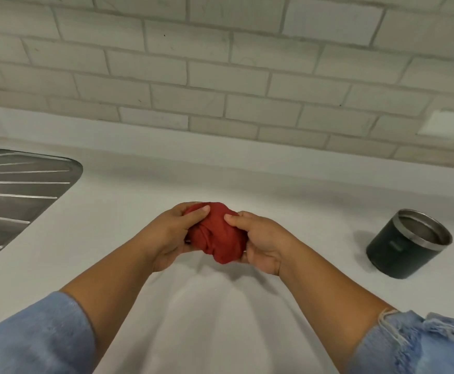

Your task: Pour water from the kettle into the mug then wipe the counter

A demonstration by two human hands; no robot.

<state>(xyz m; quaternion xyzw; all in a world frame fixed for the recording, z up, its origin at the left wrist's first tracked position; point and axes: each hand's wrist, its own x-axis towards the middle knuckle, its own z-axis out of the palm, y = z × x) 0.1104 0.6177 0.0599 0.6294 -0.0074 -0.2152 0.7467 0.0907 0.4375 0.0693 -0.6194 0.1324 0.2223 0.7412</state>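
Red cloth: bunched, clasped between left hand and right hand | above counter middle | mug: right side, untouched.

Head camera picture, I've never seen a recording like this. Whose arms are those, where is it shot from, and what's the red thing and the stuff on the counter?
There is no machine here. A person wears one wide-angle camera on the head, looking forward and down, so the arms in blue sleeves are their own. The left hand and right hand both grip a bunched red cloth over a white counter. To the right stands a dark mug with a steel rim; whether it holds water cannot be told. At far left is a metal draining board, and behind is a tiled wall. No kettle is in view.
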